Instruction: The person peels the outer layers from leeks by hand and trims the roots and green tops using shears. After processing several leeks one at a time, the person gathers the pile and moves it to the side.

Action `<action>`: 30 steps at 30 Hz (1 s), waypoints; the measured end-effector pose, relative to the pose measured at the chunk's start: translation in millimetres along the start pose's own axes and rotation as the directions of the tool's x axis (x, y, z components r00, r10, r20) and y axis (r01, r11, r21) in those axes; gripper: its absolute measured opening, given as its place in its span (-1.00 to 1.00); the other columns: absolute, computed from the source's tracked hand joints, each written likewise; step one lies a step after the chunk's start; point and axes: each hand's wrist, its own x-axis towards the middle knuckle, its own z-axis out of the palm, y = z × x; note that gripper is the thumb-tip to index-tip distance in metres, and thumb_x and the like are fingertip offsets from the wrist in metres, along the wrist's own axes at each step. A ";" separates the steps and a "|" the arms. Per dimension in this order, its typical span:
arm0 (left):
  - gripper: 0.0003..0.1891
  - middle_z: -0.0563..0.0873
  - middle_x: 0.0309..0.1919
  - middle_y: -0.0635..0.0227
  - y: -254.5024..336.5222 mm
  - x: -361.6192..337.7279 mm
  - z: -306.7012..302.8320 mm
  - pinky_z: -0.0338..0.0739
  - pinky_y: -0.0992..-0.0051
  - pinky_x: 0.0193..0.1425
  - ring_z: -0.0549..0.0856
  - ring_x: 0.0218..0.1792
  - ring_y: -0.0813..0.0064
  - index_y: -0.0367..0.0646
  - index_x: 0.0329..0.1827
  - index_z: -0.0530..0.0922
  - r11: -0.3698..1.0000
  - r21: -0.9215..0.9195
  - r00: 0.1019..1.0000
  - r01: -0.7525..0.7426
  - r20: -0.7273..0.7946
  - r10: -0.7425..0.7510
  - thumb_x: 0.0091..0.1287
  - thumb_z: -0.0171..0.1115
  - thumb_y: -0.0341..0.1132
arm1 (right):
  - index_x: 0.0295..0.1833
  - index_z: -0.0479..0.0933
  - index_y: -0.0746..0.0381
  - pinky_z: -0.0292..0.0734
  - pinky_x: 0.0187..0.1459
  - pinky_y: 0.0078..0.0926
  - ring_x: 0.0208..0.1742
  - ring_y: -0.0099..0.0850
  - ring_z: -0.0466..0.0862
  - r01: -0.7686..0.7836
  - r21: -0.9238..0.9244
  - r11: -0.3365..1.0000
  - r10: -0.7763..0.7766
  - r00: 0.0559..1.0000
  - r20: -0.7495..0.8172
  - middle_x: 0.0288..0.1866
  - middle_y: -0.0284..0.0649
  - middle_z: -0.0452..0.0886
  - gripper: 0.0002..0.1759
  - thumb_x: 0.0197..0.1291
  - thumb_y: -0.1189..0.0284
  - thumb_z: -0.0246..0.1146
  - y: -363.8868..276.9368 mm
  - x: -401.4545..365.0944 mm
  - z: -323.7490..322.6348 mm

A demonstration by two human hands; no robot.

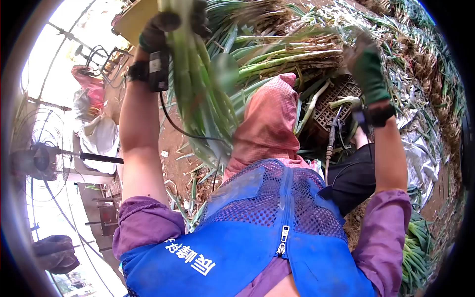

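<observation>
My left hand (170,24), in a dark glove, is at the top left with its fingers closed around a bunch of green onions (195,74). Their long leaves hang down, blurred by motion. At the upper right is my right hand (363,59) in a green glove. Its fingers are smeared, so I cannot make out whether anything is in them. Between the hands lies a pile of green onions (282,59) with pale stalks. Below my right hand, a metal nozzle (334,128) on a hose stands by a brown plastic crate (341,94).
A yellow panel (136,22) is beside my left hand. A fan (42,161) stands at the left, with white sacks (99,143) nearby. More green onions (415,252) lie at the lower right. A pink checked cloth (269,114) covers my leg. A cable (178,126) hangs from my left wrist.
</observation>
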 end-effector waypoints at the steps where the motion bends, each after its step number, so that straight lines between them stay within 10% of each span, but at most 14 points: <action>1: -0.30 0.56 -0.16 0.36 10.0 -1.8 -0.5 0.57 0.43 0.04 0.60 -0.14 0.45 -0.31 0.23 0.49 0.999 -0.029 0.998 -0.043 0.039 0.045 0.03 0.46 -0.14 | 0.25 0.47 0.36 0.63 0.15 -0.31 0.16 -0.19 0.64 0.014 -0.209 0.978 -0.090 0.930 -0.357 0.11 0.13 0.61 -0.62 0.44 0.38 0.16 11.2 19.4 -2.3; 2: -0.30 0.54 -0.18 0.38 19.3 -4.7 3.7 0.55 0.46 0.04 0.59 -0.16 0.49 -0.29 0.21 0.48 0.996 0.010 0.996 -0.093 -0.006 0.093 0.02 0.48 -0.12 | 0.37 0.35 0.36 0.76 0.02 -0.30 0.02 -0.22 0.72 0.202 -0.041 0.978 -0.200 0.879 -0.433 0.08 0.12 0.62 -0.45 0.37 0.40 0.32 -2.2 28.8 -6.2; 4: -0.30 0.50 -0.23 0.44 34.9 -10.6 18.1 0.49 0.52 0.03 0.57 -0.20 0.55 -0.24 0.17 0.47 0.979 0.092 0.979 -0.180 -0.080 0.188 -0.01 0.50 -0.08 | 0.45 0.37 0.24 0.60 0.33 -0.05 0.42 -0.02 0.54 0.318 0.393 0.863 -0.227 0.938 -0.261 0.39 0.15 0.50 -0.43 0.39 0.39 0.32 -26.8 34.8 28.4; 8: -0.36 0.47 -0.28 0.50 61.3 -7.4 27.5 0.44 0.54 -0.01 0.55 -0.23 0.59 -0.16 0.06 0.48 0.958 0.175 0.970 -0.229 -0.039 0.239 -0.03 0.51 -0.02 | 0.28 0.57 0.16 0.50 0.38 -0.37 0.39 -0.16 0.50 -0.291 0.934 0.207 -0.158 0.932 0.325 0.39 0.03 0.46 -0.58 0.34 0.36 0.36 -154.8 0.2 47.1; 10: -0.35 0.48 -0.28 0.50 69.3 -2.2 44.3 0.45 0.50 0.00 0.55 -0.23 0.58 -0.16 0.07 0.49 0.931 0.315 0.975 -0.184 -0.060 0.213 -0.03 0.50 -0.01 | 0.35 0.50 0.17 0.60 0.22 -0.40 0.12 -0.30 0.64 -0.420 0.845 0.332 -0.461 0.709 0.533 0.15 -0.11 0.62 -0.42 0.23 0.32 0.43 -199.4 -40.9 65.7; 13: -0.29 0.54 -0.23 0.43 76.0 0.1 58.9 0.51 0.44 0.04 0.59 -0.19 0.50 -0.22 0.19 0.51 0.875 0.484 0.979 0.011 -0.185 0.090 -0.03 0.47 -0.05 | 0.22 0.56 0.20 0.66 -0.05 -0.24 -0.02 -0.27 0.75 0.005 0.758 0.652 -0.729 0.279 0.625 -0.03 -0.03 0.72 -0.57 0.27 0.32 0.25 -218.6 -87.8 68.8; 18: -0.54 0.72 -0.17 0.26 19.1 17.5 55.8 0.64 0.39 -0.04 0.71 -0.22 0.39 -0.32 0.09 0.62 0.701 0.658 0.961 0.274 -0.216 -0.173 0.13 0.37 -0.27 | 0.15 0.57 0.23 0.66 -0.01 -0.22 0.04 -0.15 0.73 0.285 0.558 0.780 -0.503 0.816 0.286 0.04 -0.05 0.71 -0.57 0.16 0.33 0.32 -162.8 -79.3 -5.5; 21: -0.62 0.77 -0.20 0.27 -25.1 48.7 90.9 0.63 0.42 -0.04 0.72 -0.19 0.47 -0.34 -0.02 0.67 0.503 0.690 0.829 0.520 -0.267 -0.492 0.13 0.45 -0.32 | 0.15 0.59 0.20 0.66 0.02 -0.21 0.09 -0.16 0.72 0.504 0.301 0.810 -0.466 0.863 -0.192 0.10 -0.08 0.69 -0.56 0.16 0.30 0.34 -144.2 -67.8 -60.5; 22: -0.61 0.76 -0.25 0.29 -48.8 52.9 103.8 0.63 0.44 -0.04 0.70 -0.20 0.50 -0.31 -0.03 0.68 0.576 0.671 0.852 0.466 -0.167 -0.496 0.12 0.49 -0.30 | 0.34 0.50 0.25 0.45 0.39 -0.15 0.27 -0.12 0.63 0.522 0.184 0.833 -0.475 0.845 -0.247 0.24 -0.01 0.64 -0.40 0.18 0.30 0.38 -139.4 -68.5 -71.4; 23: -0.60 0.76 -0.29 0.30 -75.4 55.2 112.5 0.62 0.46 -0.04 0.69 -0.21 0.53 -0.28 -0.03 0.68 0.645 0.642 0.867 0.416 -0.064 -0.495 0.11 0.52 -0.28 | 0.35 0.49 0.26 0.36 0.45 -0.14 0.32 -0.12 0.60 0.515 0.092 0.852 -0.487 0.845 -0.218 0.27 0.01 0.62 -0.38 0.18 0.29 0.38 -132.9 -71.4 -74.2; 26: -0.46 0.78 -0.20 0.13 -109.1 67.3 172.2 0.64 0.28 0.02 0.76 -0.11 0.25 -0.15 0.07 0.66 0.093 0.983 0.750 0.156 -0.057 -0.659 0.04 0.57 -0.12 | 0.43 0.43 0.31 -0.09 0.67 -0.11 0.49 -0.10 0.46 0.426 -0.176 0.888 -0.443 0.893 -0.075 0.39 0.06 0.54 -0.28 0.19 0.23 0.36 -102.1 -91.2 -38.9; 27: -0.42 0.78 -0.16 0.07 -110.5 68.2 206.7 0.63 0.21 0.05 0.77 -0.07 0.12 -0.11 0.09 0.65 -0.150 0.988 0.724 0.027 -0.123 -0.679 0.01 0.58 -0.08 | 0.42 0.43 0.31 0.09 0.60 -0.05 0.41 -0.08 0.54 0.398 -0.298 0.868 -0.396 0.916 0.070 0.29 0.07 0.61 -0.20 0.11 0.16 0.41 -90.3 -106.4 -29.6; 29: -0.33 0.76 -0.05 0.00 -133.3 67.6 221.3 0.60 0.11 0.12 0.71 0.03 -0.07 -0.05 0.16 0.62 -0.022 0.987 0.716 -0.156 0.098 -0.691 -0.08 0.59 -0.08 | 0.38 0.45 0.29 0.29 0.43 0.00 0.28 -0.01 0.63 0.175 0.048 0.983 -0.163 0.738 0.655 0.16 0.05 0.67 -0.17 0.01 0.12 0.47 -88.6 -116.4 -76.9; 30: -0.32 0.76 -0.04 0.01 -146.8 68.1 222.4 0.60 0.11 0.12 0.72 0.02 -0.06 -0.02 0.20 0.59 -0.039 0.968 0.738 -0.247 0.161 -0.655 -0.08 0.56 -0.12 | 0.23 0.52 0.27 0.42 0.25 -0.03 0.14 -0.04 0.69 0.065 0.131 0.989 -0.133 0.778 0.614 0.02 0.00 0.71 -0.29 -0.02 0.14 0.47 -81.7 -131.6 -76.6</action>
